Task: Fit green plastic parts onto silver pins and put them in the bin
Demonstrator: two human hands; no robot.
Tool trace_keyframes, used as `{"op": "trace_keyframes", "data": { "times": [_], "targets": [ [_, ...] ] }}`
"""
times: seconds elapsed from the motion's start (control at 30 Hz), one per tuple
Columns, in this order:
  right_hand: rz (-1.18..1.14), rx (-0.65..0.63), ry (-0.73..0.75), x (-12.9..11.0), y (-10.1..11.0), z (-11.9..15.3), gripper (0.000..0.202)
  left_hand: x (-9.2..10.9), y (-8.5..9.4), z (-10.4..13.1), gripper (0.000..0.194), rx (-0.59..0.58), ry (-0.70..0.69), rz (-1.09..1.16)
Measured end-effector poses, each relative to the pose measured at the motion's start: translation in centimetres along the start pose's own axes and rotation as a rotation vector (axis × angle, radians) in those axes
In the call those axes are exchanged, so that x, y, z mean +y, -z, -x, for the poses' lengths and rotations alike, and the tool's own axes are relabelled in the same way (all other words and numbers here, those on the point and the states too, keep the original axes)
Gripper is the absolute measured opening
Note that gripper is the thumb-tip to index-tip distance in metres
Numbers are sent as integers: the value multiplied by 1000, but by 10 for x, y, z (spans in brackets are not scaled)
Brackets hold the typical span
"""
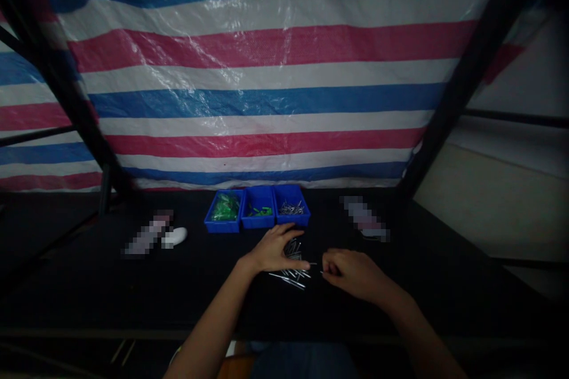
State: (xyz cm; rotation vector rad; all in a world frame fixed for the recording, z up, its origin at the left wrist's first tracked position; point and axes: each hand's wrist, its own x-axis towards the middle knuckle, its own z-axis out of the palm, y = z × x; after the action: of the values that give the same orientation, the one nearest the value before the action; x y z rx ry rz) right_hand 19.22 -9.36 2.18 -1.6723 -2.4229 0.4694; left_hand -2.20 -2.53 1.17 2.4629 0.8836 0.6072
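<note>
A loose pile of thin silvery metal rods (291, 275) lies on the black table. My left hand (278, 250) is over the pile's upper left side, thumb and fingers spread apart around some of the rods. Just right of the pile is my right hand (349, 271), its fingers curled together. A thin bit of metal shows at its fingertips, too small to make out fully. Behind my left hand stand three blue bins: the right bin (292, 194) holds small metal pieces, the middle bin (258, 196) a few green pieces, the left bin (223, 227) green items in clear plastic.
On the left of the table (89, 302) are a white rounded object (176, 236) and a blurred-out item (149, 235). Another blurred-out item (364, 217) lies at the right. A striped plastic sheet (267, 95) hangs behind, between dark frame posts.
</note>
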Motion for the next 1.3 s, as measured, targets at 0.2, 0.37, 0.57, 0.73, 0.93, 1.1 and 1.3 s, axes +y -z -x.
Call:
{"op": "trace_keyframes", "data": {
  "times": [0.2,0.37,0.57,0.73,0.93,1.1,1.3],
  "targets": [
    [-90,39,49,21,15,5,12,1,-6,14,105,-176,-42,-22],
    [-154,114,113,23,40,-16,16,22,-19,11,92,-159,-145,-134],
    [-240,325,232,3,56,-74,17,34,-27,0,40,-62,-142,-268],
    [-480,525,282,-8,36,-121,17,31,-28,-7,25,4,-87,-404],
    [-796,652,176,5,4,-139,26,27,-30,-8,25,57,-38,-431],
    [-1116,640,75,12,1,-137,32,35,-23,-10,31,113,-104,-347],
    [-1282,656,41,11,8,-134,35,39,0,-40,20,403,-24,-35]
  ]
}}
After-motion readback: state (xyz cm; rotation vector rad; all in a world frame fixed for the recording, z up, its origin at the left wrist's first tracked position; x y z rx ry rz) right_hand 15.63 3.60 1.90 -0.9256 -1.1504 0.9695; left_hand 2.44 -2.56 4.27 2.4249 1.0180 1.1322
